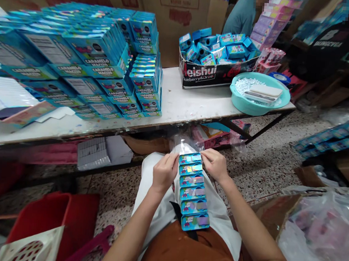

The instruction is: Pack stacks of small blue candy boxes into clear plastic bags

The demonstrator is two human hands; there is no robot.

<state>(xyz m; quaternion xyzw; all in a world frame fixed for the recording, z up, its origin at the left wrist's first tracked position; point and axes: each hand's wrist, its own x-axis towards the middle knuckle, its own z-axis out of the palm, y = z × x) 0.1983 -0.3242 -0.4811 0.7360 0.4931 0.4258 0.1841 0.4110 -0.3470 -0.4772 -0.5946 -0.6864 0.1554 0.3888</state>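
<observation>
A row of several small blue boxes (193, 191) lies along my lap, end to end, on a white cloth. My left hand (163, 172) is closed, pinching the left side of the top boxes. My right hand (215, 164) is closed too, gripping the right side of the top box. A clear plastic bag (183, 143) shows just beyond the far end of the row, between my two hands. Both hands sit below the front edge of the white table (187, 107).
Tall stacks of blue boxes (87, 62) fill the table's left. A black carton (216, 72) heaped with small blue boxes and a teal basin (257, 102) stand at its right. Another person sits behind. A red bin (53, 217) lies left, a plastic-lined carton (313, 229) right.
</observation>
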